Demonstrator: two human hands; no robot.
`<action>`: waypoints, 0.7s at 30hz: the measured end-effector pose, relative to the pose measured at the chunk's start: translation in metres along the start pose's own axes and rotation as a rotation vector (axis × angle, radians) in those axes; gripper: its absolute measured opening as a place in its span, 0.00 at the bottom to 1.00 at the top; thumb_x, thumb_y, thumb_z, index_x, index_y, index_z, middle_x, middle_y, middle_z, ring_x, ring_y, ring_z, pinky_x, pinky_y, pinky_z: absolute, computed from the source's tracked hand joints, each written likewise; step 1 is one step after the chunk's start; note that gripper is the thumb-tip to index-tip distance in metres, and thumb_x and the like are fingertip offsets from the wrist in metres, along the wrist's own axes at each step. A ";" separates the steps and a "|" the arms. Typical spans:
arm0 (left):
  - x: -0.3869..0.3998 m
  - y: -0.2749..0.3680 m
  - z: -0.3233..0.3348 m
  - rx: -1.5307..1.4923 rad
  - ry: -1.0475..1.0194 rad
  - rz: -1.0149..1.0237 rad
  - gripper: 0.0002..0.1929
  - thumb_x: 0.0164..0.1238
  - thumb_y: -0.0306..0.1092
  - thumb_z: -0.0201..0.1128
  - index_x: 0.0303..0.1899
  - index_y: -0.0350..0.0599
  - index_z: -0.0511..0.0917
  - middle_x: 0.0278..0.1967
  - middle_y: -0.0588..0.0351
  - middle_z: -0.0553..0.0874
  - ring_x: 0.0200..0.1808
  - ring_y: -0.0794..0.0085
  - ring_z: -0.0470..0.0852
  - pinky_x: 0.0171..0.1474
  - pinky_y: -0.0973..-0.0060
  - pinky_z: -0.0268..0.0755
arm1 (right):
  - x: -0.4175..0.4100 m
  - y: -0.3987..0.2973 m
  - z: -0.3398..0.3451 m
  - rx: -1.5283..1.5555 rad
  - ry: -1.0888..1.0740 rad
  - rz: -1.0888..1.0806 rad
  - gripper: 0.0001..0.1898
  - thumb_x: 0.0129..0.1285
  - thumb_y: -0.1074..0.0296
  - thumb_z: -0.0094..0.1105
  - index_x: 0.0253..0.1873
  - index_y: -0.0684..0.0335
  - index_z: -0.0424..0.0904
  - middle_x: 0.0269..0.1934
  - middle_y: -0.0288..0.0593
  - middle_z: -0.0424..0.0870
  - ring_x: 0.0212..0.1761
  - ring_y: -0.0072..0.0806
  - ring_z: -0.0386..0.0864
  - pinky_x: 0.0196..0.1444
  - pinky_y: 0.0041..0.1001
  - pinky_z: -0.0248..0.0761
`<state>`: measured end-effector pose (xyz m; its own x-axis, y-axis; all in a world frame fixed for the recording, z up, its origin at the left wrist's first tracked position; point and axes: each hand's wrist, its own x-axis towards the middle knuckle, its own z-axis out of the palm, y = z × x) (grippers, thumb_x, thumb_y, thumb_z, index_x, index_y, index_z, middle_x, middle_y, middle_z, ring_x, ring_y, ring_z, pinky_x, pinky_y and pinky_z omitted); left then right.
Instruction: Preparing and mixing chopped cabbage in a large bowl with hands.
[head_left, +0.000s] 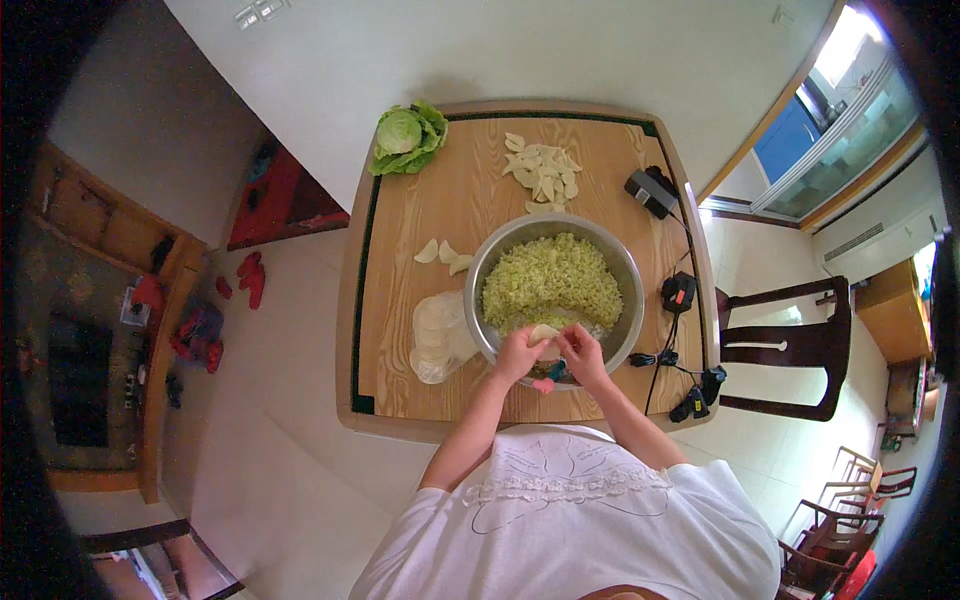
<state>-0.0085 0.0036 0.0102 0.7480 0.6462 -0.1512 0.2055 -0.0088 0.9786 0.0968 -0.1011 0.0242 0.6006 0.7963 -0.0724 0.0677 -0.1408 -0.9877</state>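
My left hand (517, 355) and my right hand (583, 355) pinch a pale half-folded dumpling (543, 334) between them, above the near rim of a large steel bowl (634, 330). Chopped yellow-green filling (555, 277) fills much of the bowl, piled towards its far side. Below my hands a teal and pink utensil (556, 370) rests at the near rim, partly hidden. Left of the bowl lies a stack of round dough wrappers (433, 330), seemingly on clear plastic. A few folded dumplings (427, 252) lie beyond the stack. Behind the bowl is a heap of folded dumplings (541, 171).
A cabbage (405, 136) sits at the wooden table's (465, 150) far left corner. Along the right edge are a black power adapter (651, 192), another black device (679, 292) and cables with plugs (697, 397). A dark wooden chair (784, 346) stands right of the table.
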 end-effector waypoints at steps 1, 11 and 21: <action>0.000 0.000 -0.001 0.084 -0.037 0.014 0.09 0.54 0.30 0.60 0.37 0.38 0.77 0.31 0.58 0.82 0.31 0.78 0.79 0.36 0.78 0.71 | 0.000 0.000 0.000 0.000 -0.001 0.000 0.04 0.60 0.72 0.51 0.33 0.65 0.69 0.22 0.32 0.70 0.25 0.14 0.66 0.27 0.16 0.62; -0.001 0.000 -0.001 0.094 -0.085 0.034 0.09 0.55 0.30 0.59 0.37 0.39 0.77 0.30 0.57 0.82 0.31 0.78 0.79 0.35 0.77 0.71 | 0.000 0.000 0.000 -0.038 0.008 -0.023 0.03 0.59 0.72 0.51 0.34 0.65 0.70 0.22 0.31 0.71 0.25 0.14 0.67 0.27 0.17 0.63; -0.003 0.009 0.001 -0.024 -0.079 -0.047 0.10 0.57 0.31 0.58 0.39 0.39 0.75 0.27 0.59 0.80 0.26 0.78 0.77 0.30 0.78 0.70 | -0.001 0.000 -0.001 -0.065 0.020 -0.009 0.03 0.59 0.73 0.52 0.34 0.65 0.71 0.22 0.31 0.71 0.25 0.14 0.66 0.27 0.16 0.63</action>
<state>-0.0085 0.0011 0.0197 0.7855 0.5833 -0.2068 0.2273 0.0387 0.9730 0.0975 -0.1023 0.0240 0.6153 0.7860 -0.0601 0.1241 -0.1719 -0.9773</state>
